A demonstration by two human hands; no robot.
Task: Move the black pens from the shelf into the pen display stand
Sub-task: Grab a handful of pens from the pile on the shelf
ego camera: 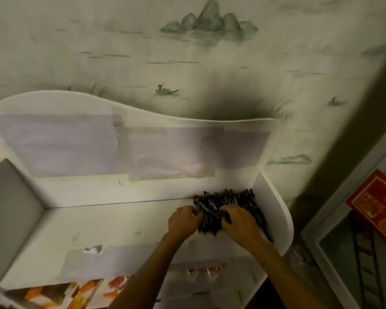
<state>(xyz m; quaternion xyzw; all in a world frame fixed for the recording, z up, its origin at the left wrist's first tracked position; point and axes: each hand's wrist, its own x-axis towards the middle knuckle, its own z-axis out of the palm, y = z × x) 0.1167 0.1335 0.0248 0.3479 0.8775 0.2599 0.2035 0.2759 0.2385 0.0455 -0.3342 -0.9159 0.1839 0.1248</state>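
A dense heap of slim black plastic pens (228,204) lies at the far right end of the white board shelf (98,224), pushed up against its curved right side panel, at about four o'clock in the view. Both hands are buried in the heap's near edge. The left hand (183,220), at the pile's nine o'clock, has its fingers curled around several pens; the right hand (239,221), at six o'clock of the pile, also curls its fingers into pens, gathering a bunch between the two.

This looks like the pick-up step: collecting a handful before carrying it off. No pen display stand is in view, so the next move probably calls for lifting the bunch without spilling loose pens, then turning to find the stand.

Behind the shelf, at twelve o'clock, hangs pale wallpaper with a grey-green painted mountain (210,18).
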